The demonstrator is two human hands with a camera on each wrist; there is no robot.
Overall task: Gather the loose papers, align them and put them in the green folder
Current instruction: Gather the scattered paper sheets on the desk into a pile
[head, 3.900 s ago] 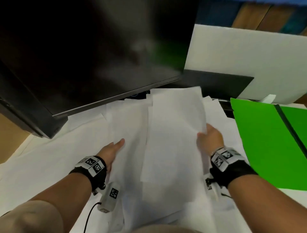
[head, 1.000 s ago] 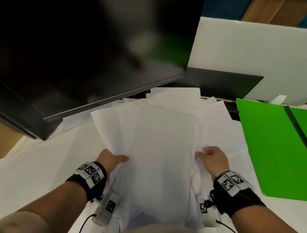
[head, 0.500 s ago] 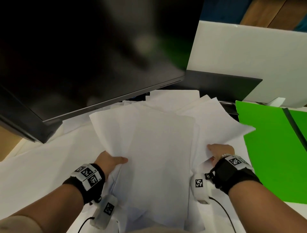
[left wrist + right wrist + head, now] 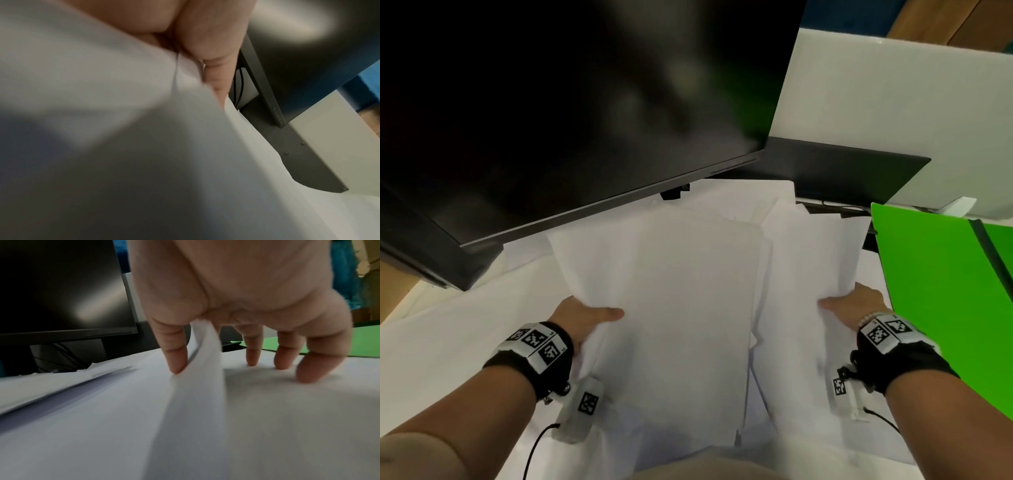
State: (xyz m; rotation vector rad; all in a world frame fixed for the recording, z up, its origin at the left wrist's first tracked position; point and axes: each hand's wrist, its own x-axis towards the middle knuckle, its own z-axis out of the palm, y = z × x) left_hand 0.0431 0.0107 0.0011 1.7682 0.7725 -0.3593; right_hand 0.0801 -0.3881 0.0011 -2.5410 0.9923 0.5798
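Both hands on the papers, folder lying open to the right.

We see the left hand (image 4: 582, 317) gripping the left edge of the main stack of papers (image 4: 681, 301), thumb on top and the fingers hidden beneath; in the left wrist view the sheets are caught in the fold of that hand (image 4: 207, 40). The right hand (image 4: 858, 306) pinches a second, smaller bunch of sheets (image 4: 822, 260), which fans out just right of the stack and overlaps it. In the right wrist view one sheet (image 4: 205, 353) runs up between thumb and forefinger, while the other fingers (image 4: 252, 353) are spread, tips down on the paper. The green folder (image 4: 935, 274) lies flat just right of the right hand, apart from the papers. A dark monitor (image 4: 558, 102) stands behind the stack.
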